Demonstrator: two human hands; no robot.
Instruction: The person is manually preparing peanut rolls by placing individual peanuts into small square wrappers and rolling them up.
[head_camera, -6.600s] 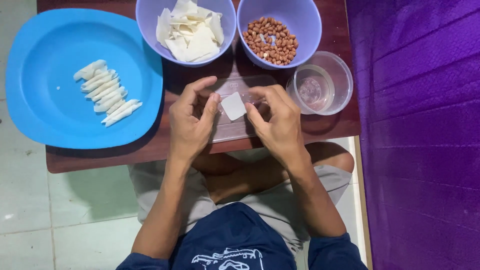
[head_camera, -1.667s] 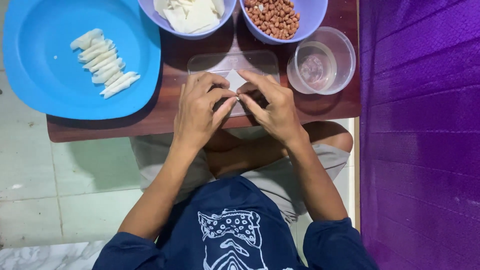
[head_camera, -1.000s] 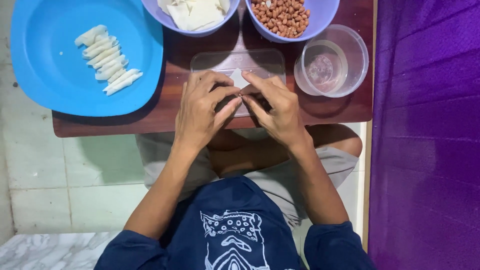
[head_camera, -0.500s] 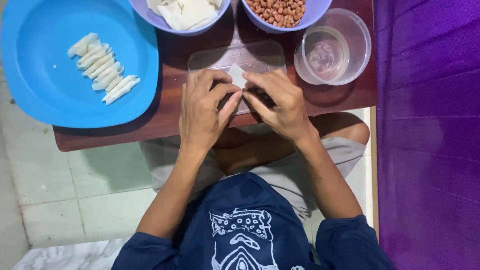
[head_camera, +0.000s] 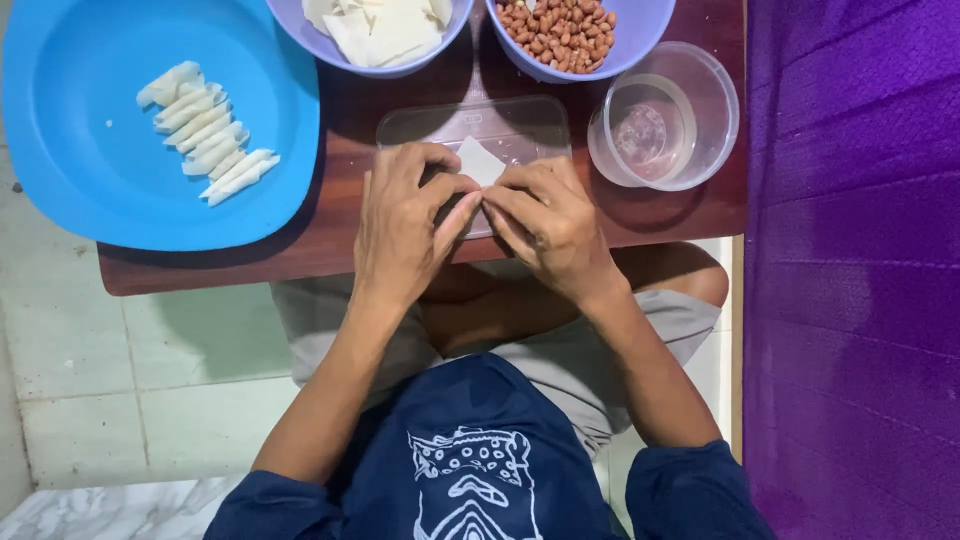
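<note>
Wrapper (head_camera: 480, 160): small white dough square lying on the clear plastic lid (head_camera: 470, 125) at the table's near edge. Only its far corner shows; the rest is under the fingers.

Change: several seconds back the square lay flat and fully visible between the hands. Over the last couple of seconds both hands have closed over it, and less and less of it shows. My read is that it's being rolled or folded from the near edge up, mid-roll, not finished. The camera has also shifted a bit, so the bowls now sit cut off at the top edge.

Left hand (head_camera: 405, 225): fingers curled, nearly closed, with thumb and fingertips pressing down on the wrapper's left side.
Right hand (head_camera: 550, 220): same posture, mirrored, pinching the right side. The index tips of both hands almost touch over the middle.

Around it:
- blue plate (head_camera: 80, 130), far left, with a row of finished white rolls (head_camera: 205, 145)
- lilac bowl (head_camera: 330, 40) of spare wrappers
- second lilac bowl (head_camera: 640, 30) of peanuts (head_camera: 555, 30)
- clear round tub (head_camera: 665, 115) with some water, just right of the lid

Purple cloth (head_camera: 850, 270) runs along the right.
</note>
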